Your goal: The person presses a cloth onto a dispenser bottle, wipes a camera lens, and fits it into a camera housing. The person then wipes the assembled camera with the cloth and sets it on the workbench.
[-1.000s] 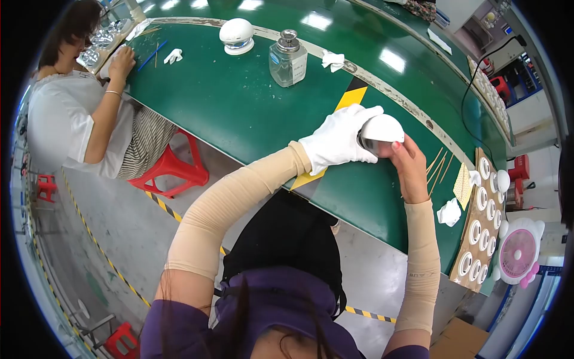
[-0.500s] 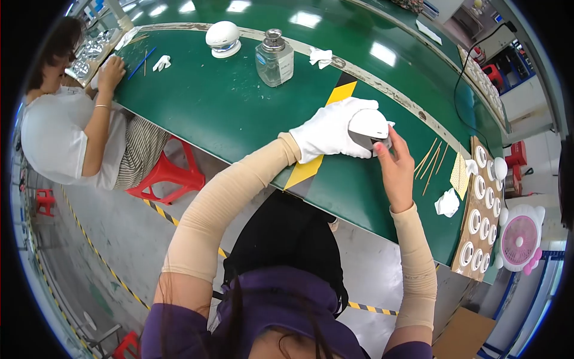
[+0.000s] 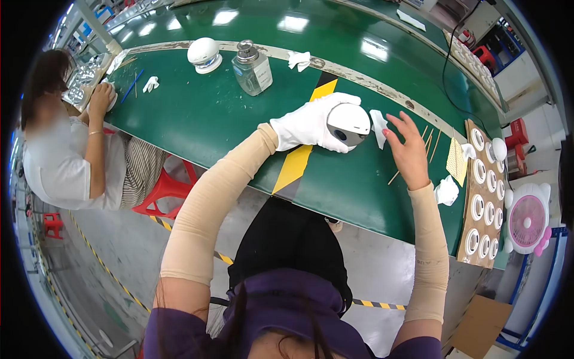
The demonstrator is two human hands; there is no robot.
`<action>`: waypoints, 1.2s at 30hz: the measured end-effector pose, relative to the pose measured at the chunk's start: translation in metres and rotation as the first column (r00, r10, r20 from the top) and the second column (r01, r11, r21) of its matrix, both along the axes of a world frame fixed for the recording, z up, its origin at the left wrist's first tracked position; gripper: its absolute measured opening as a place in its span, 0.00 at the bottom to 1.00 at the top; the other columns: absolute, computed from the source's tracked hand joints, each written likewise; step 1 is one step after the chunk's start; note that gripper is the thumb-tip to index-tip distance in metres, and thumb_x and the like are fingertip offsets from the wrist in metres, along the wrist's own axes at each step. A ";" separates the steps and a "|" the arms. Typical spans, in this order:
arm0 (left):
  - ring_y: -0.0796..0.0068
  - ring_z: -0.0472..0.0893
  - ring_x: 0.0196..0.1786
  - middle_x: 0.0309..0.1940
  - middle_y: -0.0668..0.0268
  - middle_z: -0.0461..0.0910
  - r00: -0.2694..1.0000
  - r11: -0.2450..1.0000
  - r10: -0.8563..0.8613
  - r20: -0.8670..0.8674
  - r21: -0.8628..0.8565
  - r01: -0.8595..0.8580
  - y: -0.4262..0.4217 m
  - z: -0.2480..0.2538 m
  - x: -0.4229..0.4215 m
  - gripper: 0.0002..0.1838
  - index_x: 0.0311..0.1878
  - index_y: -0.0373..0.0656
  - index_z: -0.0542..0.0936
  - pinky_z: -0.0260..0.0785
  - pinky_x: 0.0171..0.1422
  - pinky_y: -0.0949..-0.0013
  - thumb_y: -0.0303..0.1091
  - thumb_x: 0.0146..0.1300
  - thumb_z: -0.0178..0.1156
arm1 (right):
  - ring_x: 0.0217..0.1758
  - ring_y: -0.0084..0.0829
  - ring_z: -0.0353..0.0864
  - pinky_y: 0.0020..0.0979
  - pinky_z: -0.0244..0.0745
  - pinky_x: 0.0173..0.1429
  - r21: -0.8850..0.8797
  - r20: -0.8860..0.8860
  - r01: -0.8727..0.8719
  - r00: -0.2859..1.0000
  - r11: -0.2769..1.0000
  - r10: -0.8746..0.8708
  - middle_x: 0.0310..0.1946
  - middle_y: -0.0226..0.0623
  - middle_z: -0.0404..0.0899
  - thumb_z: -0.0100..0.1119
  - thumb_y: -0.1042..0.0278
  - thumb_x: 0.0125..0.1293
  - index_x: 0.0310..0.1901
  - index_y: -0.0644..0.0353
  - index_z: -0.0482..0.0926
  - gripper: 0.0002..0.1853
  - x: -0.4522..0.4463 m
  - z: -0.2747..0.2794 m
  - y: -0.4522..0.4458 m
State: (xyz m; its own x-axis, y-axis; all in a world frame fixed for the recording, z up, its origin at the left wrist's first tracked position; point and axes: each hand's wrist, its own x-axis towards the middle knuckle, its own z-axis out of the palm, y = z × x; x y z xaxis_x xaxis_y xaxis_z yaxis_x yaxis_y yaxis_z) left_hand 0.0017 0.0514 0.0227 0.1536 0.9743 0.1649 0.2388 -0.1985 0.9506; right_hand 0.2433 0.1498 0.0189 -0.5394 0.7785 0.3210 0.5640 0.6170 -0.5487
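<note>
My left hand (image 3: 320, 122), in a white glove, is closed around a white, dome-shaped device (image 3: 353, 121) with a dark front panel. It holds the device above the green table. My bare right hand (image 3: 409, 149) is off the device to its right, fingers apart. A crumpled white cloth or tissue (image 3: 378, 128) shows between the device and my right thumb; the thumb overlaps its edge, and I cannot tell whether they touch. Thin wooden sticks (image 3: 434, 145) lie just beyond my right hand, partly hidden by it.
A glass pump bottle (image 3: 252, 69) and another white device (image 3: 204, 55) stand at the back left. A board (image 3: 470, 224) of white rings, a yellow sheet (image 3: 456, 161) and a crumpled white cloth (image 3: 446, 191) are at right. A co-worker (image 3: 66, 143) sits at left.
My right hand has come away from the device to the right, and its fingers have spread. My left hand has turned the device, showing more of the dark panel. The view has shifted slightly.
</note>
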 end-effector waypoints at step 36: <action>0.69 0.75 0.59 0.56 0.61 0.74 0.982 0.989 0.105 -0.160 0.121 -0.086 0.002 0.003 0.014 0.46 0.66 0.42 0.67 0.66 0.67 0.68 0.32 0.42 0.80 | 0.29 0.20 0.75 0.24 0.73 0.35 -0.135 -0.046 0.067 0.996 0.989 -0.074 0.32 0.33 0.80 0.60 0.72 0.69 0.49 0.65 0.79 0.10 0.057 0.012 -0.001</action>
State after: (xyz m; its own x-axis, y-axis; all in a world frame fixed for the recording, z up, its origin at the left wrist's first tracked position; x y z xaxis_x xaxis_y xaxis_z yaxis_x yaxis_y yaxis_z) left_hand 0.0153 0.0531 0.0262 0.0947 0.9624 0.2546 0.4137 -0.2706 0.8693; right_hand 0.3005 0.1489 0.0312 -0.4671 0.8517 0.2376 0.5728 0.4962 -0.6525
